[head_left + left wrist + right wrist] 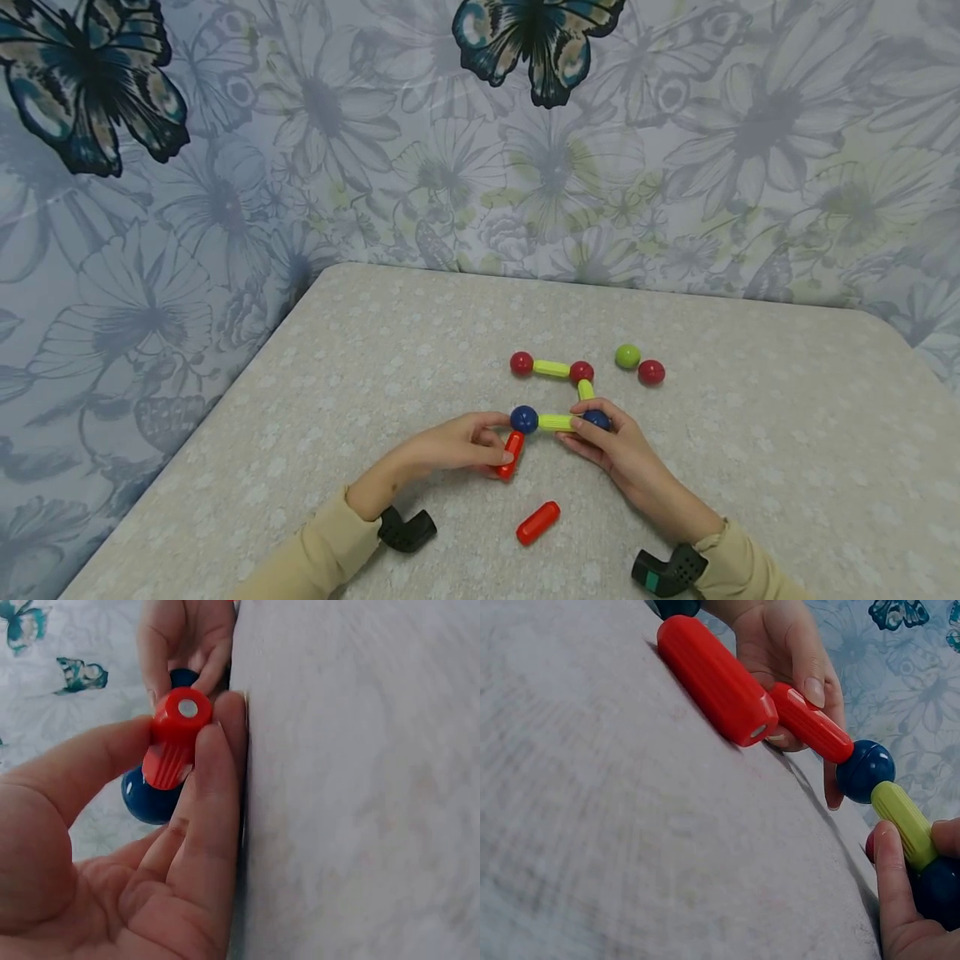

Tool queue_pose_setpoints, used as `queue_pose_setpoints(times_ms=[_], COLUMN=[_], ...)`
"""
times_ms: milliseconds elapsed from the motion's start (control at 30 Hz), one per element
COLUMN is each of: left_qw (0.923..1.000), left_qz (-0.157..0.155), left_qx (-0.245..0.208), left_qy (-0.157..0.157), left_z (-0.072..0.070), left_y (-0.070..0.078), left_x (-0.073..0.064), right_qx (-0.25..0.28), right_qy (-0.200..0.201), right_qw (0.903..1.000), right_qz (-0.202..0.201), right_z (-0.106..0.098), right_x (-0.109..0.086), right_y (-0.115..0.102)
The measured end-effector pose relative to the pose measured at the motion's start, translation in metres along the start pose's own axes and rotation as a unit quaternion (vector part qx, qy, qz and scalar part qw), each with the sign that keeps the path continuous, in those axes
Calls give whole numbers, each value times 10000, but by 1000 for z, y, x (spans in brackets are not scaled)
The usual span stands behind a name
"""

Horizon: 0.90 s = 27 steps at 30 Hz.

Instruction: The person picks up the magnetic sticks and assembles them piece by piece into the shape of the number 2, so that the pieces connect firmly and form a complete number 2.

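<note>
My left hand [462,442] pinches a red magnetic rod [513,455] between thumb and fingers. The rod's upper end touches a blue ball [524,419], as the right wrist view also shows. From that ball a yellow-green rod [904,821] runs to a second blue ball [597,419], which my right hand [622,454] grips together with the rod's end. Another yellow-green rod [586,390] goes up from there to a red ball [581,372]. A further yellow-green rod [551,368] links it to a red ball [522,363] on the left.
A loose red rod [538,523] lies on the table [247,500] between the forearms. Behind the right hand sit a green ball [627,357] and a separate red ball [652,372]. Patterned fabric [450,167] with butterflies hangs behind the table's far edge.
</note>
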<state>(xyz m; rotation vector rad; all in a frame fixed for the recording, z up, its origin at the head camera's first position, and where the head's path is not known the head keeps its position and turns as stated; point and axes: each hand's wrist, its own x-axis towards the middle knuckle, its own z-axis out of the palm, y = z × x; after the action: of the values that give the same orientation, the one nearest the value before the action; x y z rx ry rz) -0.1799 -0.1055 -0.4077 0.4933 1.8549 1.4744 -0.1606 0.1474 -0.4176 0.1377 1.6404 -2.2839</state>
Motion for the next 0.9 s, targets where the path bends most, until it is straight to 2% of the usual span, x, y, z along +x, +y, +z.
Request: queue_pose_setpoints(times_ms=[133,300,400,533,667,900], left_qw=[9983,9902,9857,9840,9829,9789], left_qz=[12,103,190,214,178,161], left_qx=[-565,-1379,-1669,-1756,-1786,-1956], left_qy=[139,176,149,216,410,572], left_z=[5,13,16,17,18,17], left_y=[-3,-5,-5,-4,-4,-6], left_x=[2,4,5,7,9,10], right_qx=[3,-28,-63,-89,-173,-544], right_qy=[18,38,10,-49,-201,-466], right_qw=[10000,10000,9999,9998,9993,9971], right_qz=[-20,-59,-89,-169,-255,-263], right_z=[0,0,0,0,1,1], right_x=[0,-1,-1,-2,-1,-2], right_y=[0,0,0,0,-1,-1])
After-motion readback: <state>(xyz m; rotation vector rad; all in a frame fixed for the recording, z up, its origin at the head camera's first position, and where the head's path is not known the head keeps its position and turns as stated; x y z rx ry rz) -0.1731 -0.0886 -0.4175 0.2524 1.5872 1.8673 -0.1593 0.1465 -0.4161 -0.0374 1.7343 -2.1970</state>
